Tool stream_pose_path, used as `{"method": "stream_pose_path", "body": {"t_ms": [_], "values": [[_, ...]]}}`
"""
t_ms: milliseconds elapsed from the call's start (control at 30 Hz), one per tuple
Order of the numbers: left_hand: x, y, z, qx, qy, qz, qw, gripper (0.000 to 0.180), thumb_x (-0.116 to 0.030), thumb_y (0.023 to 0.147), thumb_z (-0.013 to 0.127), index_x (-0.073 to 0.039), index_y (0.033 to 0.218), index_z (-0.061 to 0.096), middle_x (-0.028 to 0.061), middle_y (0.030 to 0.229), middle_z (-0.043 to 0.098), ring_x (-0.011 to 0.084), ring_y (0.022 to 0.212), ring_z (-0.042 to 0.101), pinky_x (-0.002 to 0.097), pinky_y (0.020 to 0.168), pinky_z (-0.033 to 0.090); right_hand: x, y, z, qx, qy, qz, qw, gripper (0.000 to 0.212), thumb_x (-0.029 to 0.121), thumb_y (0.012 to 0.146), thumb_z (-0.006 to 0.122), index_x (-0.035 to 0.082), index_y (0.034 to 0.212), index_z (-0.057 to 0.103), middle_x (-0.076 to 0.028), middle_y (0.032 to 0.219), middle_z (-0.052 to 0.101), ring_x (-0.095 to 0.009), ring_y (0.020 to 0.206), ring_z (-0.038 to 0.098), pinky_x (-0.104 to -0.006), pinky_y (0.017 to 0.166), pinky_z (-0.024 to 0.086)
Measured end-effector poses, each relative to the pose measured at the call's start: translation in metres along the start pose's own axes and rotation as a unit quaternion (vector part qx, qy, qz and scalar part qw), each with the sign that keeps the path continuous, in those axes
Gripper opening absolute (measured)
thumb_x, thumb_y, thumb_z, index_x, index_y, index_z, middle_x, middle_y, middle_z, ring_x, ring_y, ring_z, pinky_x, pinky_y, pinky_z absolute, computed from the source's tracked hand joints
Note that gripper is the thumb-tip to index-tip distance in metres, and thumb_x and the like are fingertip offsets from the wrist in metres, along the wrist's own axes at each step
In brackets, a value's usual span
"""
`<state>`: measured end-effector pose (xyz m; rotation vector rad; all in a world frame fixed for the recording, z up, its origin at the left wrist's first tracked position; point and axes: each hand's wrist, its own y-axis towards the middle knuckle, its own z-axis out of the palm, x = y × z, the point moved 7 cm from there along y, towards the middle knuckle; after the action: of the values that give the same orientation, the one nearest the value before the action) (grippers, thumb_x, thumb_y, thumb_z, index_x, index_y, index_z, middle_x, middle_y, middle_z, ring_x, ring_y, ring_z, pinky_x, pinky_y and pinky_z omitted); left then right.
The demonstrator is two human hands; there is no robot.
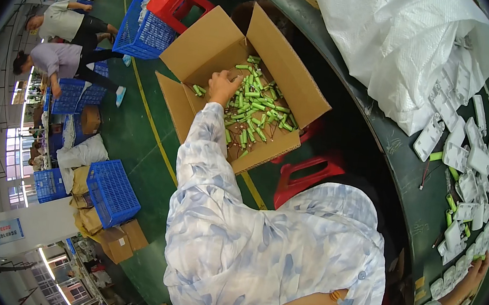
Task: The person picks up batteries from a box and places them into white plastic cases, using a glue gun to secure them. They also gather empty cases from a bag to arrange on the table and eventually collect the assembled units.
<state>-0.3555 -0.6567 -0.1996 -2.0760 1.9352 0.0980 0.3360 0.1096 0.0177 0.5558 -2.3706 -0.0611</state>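
My left hand (223,86) reaches into an open cardboard box (287,59) at the upper middle. Its thumb and fingers are apart, and nothing shows between them. Green cylindrical battery packs (255,103) with thin wires lie loose in the box, close beside the hand. At the far right, my right hand (469,280) rests by a row of white plastic casings (452,275) on a dark worktable (397,142). Its fingers are squeezed against the rim of the picture, so their grip is unclear. Several green battery packs (451,202) lie among the casings.
A large white woven sack (398,49) spills more casings onto the worktable. Red plastic stools (176,3) stand beside and below the box. Blue crates (112,192) and cartons sit on the green floor at left. Two people (57,61) are farther off at upper left.
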Motion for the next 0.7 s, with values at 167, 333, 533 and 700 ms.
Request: {"method": "stream_pose_path", "body": {"t_ms": [167, 333, 533, 700], "values": [[0.008, 0.006, 0.041, 0.129, -0.031, -0.002, 0.991, 0.099, -0.073, 0.067, 0.068, -0.022, 0.147, 0.039, 0.0232, 0.155, 0.021, 0.0464, 0.14, 0.021, 0.0538, 0.113, 0.024, 0.003, 0.003, 0.009, 0.021, 0.021, -0.004, 1.0, 0.038, 0.022, 0.098, 0.051, 0.012, 0.134, 0.056, 0.003, 0.097, 0.057, -0.006, 0.077, 0.046, -0.0206, 0.067, 0.036], [-0.042, -0.048, 0.046, 0.17, 0.005, 0.137, 0.976, 0.105, -0.069, 0.062, 0.074, -0.015, 0.145, 0.042, 0.0255, 0.15, 0.027, 0.0476, 0.14, 0.02, 0.0549, 0.111, 0.028, -0.001, -0.009, 0.0, 0.014, 0.025, -0.012, 1.0, 0.038, 0.023, 0.098, 0.051, 0.012, 0.134, 0.057, 0.003, 0.098, 0.057, -0.006, 0.078, 0.047, -0.0203, 0.067, 0.036], [-0.045, -0.076, 0.054, 0.117, 0.106, 0.152, 0.976, 0.1, -0.042, 0.054, 0.088, -0.027, 0.142, 0.042, 0.0223, 0.152, 0.022, 0.0459, 0.136, 0.027, 0.0561, 0.102, 0.04, -0.006, -0.004, 0.01, 0.025, 0.006, -0.007, 1.0, 0.038, 0.021, 0.098, 0.052, 0.012, 0.134, 0.056, 0.001, 0.097, 0.057, -0.007, 0.08, 0.048, -0.0229, 0.07, 0.039], [-0.045, -0.032, 0.079, 0.044, 0.089, 0.164, 0.981, 0.099, -0.034, 0.053, 0.09, -0.03, 0.14, 0.044, 0.0248, 0.147, 0.033, 0.0444, 0.131, 0.036, 0.0528, 0.103, 0.041, -0.001, -0.012, -0.034, -0.009, -0.003, -0.049, 0.999, 0.04, 0.022, 0.096, 0.054, 0.009, 0.135, 0.055, -0.003, 0.1, 0.06, -0.013, 0.089, 0.054, -0.0253, 0.079, 0.042]]}}
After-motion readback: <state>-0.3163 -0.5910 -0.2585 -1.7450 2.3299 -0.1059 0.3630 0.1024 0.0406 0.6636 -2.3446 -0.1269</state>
